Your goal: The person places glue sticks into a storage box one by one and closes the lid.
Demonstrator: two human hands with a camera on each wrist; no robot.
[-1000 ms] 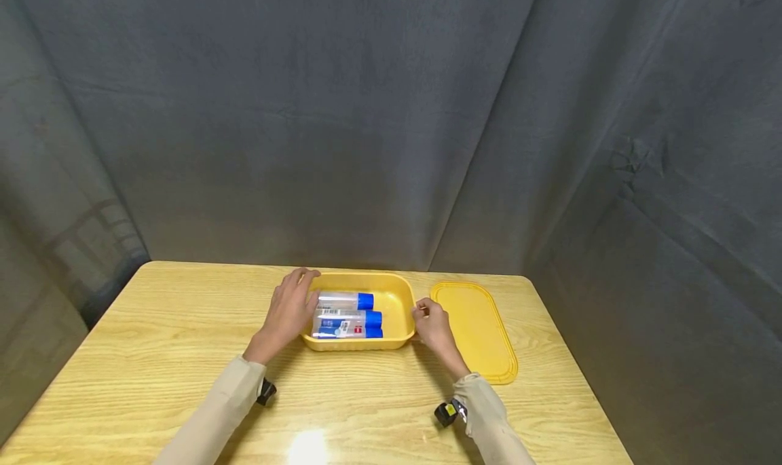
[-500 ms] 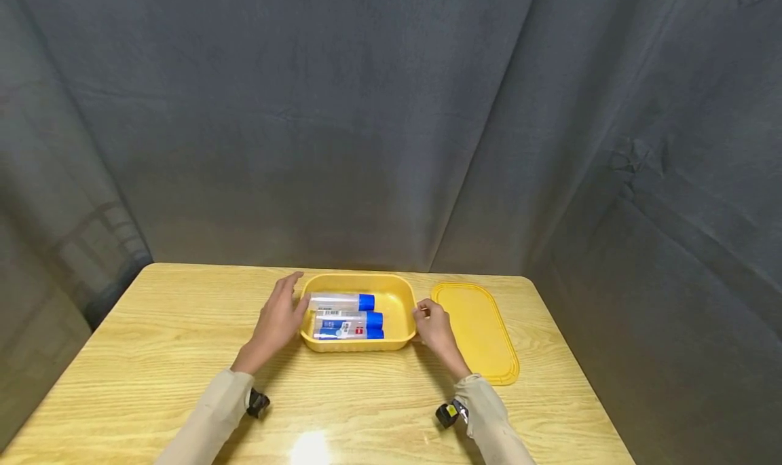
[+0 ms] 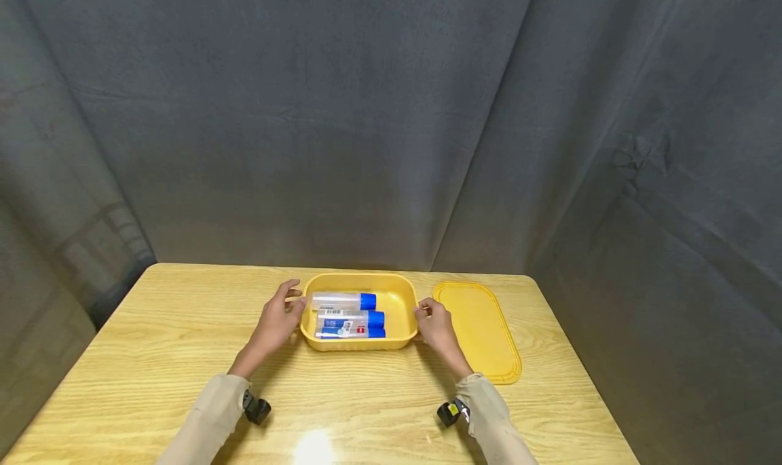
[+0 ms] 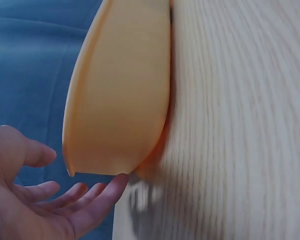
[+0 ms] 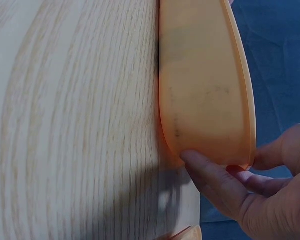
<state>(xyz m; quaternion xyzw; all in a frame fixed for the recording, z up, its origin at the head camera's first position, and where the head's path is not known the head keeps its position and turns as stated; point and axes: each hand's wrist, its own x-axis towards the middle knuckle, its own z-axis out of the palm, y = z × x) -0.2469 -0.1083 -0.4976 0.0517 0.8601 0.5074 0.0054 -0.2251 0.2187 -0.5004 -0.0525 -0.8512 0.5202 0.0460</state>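
A yellow plastic box (image 3: 400, 309) sits uncovered on the table. Inside its left part lie three clear tubes with blue caps: a back tube (image 3: 336, 301), a middle tube (image 3: 348, 318) and a front tube (image 3: 342, 332). My left hand (image 3: 275, 324) is at the box's left end, fingers loosely bent; in the left wrist view one fingertip (image 4: 121, 181) meets the lower end wall while the thumb stands apart from the rim. At the right end, my right hand (image 3: 436, 326) pinches the rim between thumb and fingers, one finger lying low against the outer wall (image 5: 205, 100).
The flat yellow lid (image 3: 479, 332) lies on the wooden table (image 3: 360, 397) to the right of the box, partly behind my right hand. A dark grey curtain (image 3: 305, 146) hangs beyond the table's far edge and along both sides.
My left hand has drawn back from over the box's left rim and tubes to outside its left end. The back tube's left end is uncovered. My right hand stays at the right rim.
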